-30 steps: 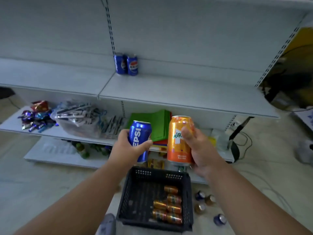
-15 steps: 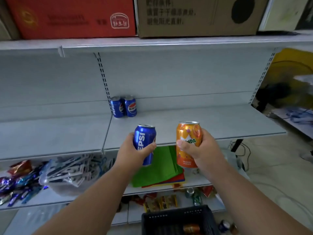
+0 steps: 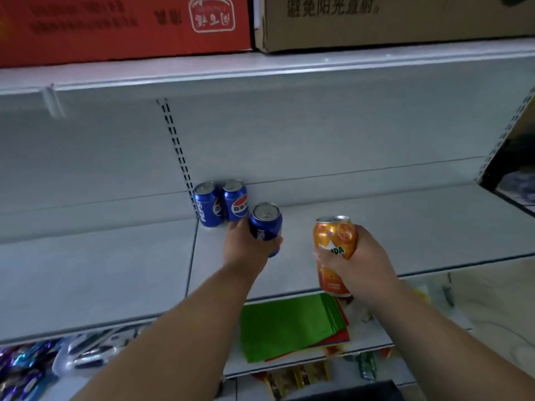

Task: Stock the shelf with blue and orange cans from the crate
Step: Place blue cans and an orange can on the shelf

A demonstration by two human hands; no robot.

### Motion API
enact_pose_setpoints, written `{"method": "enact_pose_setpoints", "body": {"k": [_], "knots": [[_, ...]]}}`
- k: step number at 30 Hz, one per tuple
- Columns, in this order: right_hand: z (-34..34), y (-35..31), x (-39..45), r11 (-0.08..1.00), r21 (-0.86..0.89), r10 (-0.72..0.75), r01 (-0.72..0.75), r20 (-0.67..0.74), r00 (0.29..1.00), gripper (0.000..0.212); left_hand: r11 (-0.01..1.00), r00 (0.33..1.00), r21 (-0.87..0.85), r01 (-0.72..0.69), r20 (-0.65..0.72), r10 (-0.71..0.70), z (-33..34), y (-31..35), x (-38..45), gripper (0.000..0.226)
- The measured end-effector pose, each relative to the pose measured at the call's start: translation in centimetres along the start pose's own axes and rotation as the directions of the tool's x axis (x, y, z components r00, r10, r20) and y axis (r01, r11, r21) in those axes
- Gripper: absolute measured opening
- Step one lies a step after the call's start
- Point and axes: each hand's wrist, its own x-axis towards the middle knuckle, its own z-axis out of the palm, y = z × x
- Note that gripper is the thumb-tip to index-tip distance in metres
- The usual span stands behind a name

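Our left hand [image 3: 244, 247] grips a blue can [image 3: 266, 227] over the shelf [image 3: 405, 227], just beside two blue cans [image 3: 221, 204] at its back-left corner; our right hand [image 3: 359, 261] grips an orange can [image 3: 334, 250] at the front edge.

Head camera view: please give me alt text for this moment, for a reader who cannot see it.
A person's left hand holds a blue Pepsi can just beside two blue Pepsi cans standing at the back of a grey shelf, while the right hand grips an orange Mirinda can nearer the front edge.
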Motion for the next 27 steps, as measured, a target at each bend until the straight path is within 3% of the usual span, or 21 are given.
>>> {"method": "enact_pose_setpoints", "body": {"k": [7,13,18,27], "knots": [[2.6,1.4,5.2,0.999,-0.015,0.038,-0.039,-0.041,0.998,0.039,0.998,0.999,0.066,-0.011,-0.029,0.013,3.0,-1.7,7.2,0.064],[2.9,1.6,7.9,1.000,-0.016,0.023,-0.024,-0.019,1.000,0.040,0.990,0.974,-0.049,0.130,-0.181,-0.137,4.2,-1.6,7.3,0.073],[3.4,2.0,9.2,0.999,-0.038,0.019,-0.019,0.010,1.000,0.045,0.952,0.948,-0.087,0.295,-0.100,-0.303,5.7,-1.7,6.6,0.046],[3.7,1.9,10.1,0.999,-0.028,0.022,-0.023,-0.028,0.999,0.046,0.956,0.957,0.075,0.285,-0.085,-0.278,6.5,-0.9,8.5,0.032]]}}
